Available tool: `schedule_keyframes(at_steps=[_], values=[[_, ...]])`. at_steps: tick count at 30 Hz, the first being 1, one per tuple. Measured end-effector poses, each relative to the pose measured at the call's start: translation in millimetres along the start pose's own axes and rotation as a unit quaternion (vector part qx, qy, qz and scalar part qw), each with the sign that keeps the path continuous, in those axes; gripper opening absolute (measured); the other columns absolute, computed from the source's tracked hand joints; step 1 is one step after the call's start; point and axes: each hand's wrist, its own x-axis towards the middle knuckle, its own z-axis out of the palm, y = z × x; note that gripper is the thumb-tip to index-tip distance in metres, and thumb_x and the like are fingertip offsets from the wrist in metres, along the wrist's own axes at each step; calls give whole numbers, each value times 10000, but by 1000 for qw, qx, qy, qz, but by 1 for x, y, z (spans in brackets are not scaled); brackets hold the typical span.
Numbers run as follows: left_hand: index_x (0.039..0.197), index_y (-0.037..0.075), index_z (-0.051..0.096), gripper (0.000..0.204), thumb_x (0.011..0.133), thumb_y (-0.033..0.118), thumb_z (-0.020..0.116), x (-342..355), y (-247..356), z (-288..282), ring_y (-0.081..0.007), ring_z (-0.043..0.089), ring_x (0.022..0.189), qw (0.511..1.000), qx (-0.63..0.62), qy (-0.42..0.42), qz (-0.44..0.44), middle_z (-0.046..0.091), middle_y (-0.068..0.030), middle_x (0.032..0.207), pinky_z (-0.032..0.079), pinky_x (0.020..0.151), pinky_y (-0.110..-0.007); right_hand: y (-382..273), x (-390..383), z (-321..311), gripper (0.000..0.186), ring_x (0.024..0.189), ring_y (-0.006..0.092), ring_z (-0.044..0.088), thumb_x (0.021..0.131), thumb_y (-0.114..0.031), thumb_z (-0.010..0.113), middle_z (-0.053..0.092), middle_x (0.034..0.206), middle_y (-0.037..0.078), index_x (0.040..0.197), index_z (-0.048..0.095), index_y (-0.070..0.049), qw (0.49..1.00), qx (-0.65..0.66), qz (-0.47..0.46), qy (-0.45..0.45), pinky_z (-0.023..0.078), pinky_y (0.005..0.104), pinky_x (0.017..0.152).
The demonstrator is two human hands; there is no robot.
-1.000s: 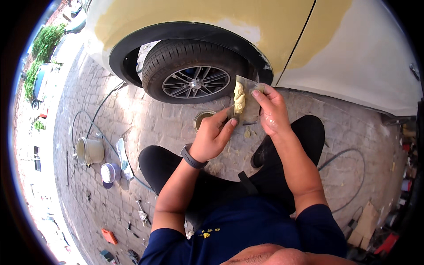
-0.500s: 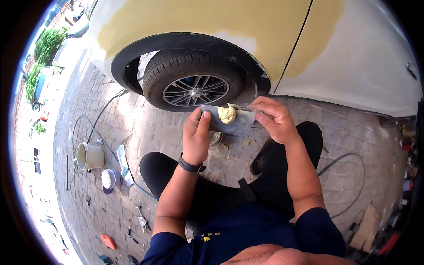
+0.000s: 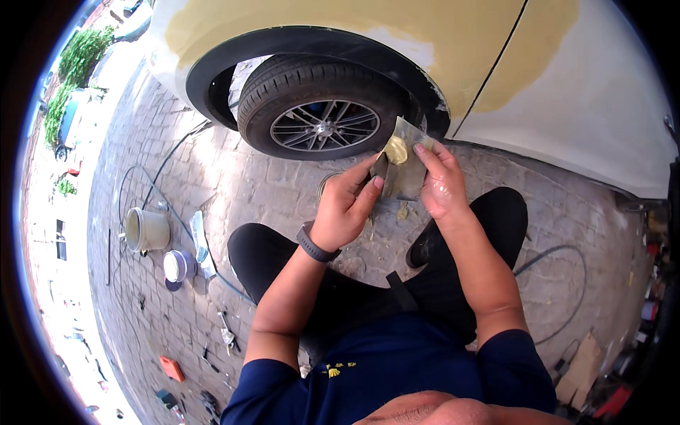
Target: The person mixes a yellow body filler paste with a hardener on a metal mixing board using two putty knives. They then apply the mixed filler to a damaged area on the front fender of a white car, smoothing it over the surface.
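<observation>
My left hand point(image 3: 341, 212), with a dark band on its wrist, pinches a small dark grey flat spreader point(image 3: 380, 167). My right hand point(image 3: 443, 185) grips a thin translucent plastic spreader point(image 3: 409, 130) by its right edge; whitish smears mark the base of the palm. A lump of pale yellow putty point(image 3: 397, 151) sits between the two tools, against the translucent one. Both hands are above the paving, just in front of the car wheel point(image 3: 324, 128). Behind my left hand, a round tin point(image 3: 324, 185) is mostly hidden.
The car's panel point(image 3: 397, 18) carries broad yellowish patches. On the paving at left stand a bucket point(image 3: 147, 230) and a white tub point(image 3: 179, 266), with a hose point(image 3: 234, 289) running past. An orange block point(image 3: 171, 368) and several tools lie lower left; cardboard point(image 3: 582, 368) lies lower right.
Both hands have moved up and right, turning the tools from nearly level to steeply tilted. The putty has gone from a rounded blob to a smoother, flattened lump. The view has shifted slightly.
</observation>
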Motion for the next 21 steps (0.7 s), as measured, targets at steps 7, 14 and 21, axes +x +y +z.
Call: schedule_keyframes(at_steps=[7,14,21], values=[[1269,-46,668,279,1074,139,591,-7,3,-4,-104,555,791,991,53,-105,-63,654,-23,860,470,703,-305,-35,-10,16,180,1017,110,645,1030,-75,667,723,1134,46,1187,704,6,980,-53,-190,-27,507,280,916],[1079,-32,652,259,1114,197,535,-2,-8,-2,-74,492,789,981,-120,20,-153,589,2,826,435,704,-276,-35,-25,14,195,1018,126,618,1044,-69,641,678,1139,85,1183,715,46,920,-246,-253,-169,477,271,919],[1026,-21,624,259,1112,207,538,1,-17,-20,-86,471,777,989,-64,96,-88,555,-9,800,426,694,-300,-59,-13,6,217,932,142,617,1064,-114,613,684,1007,88,1135,698,72,788,-530,-185,-252,486,286,846]])
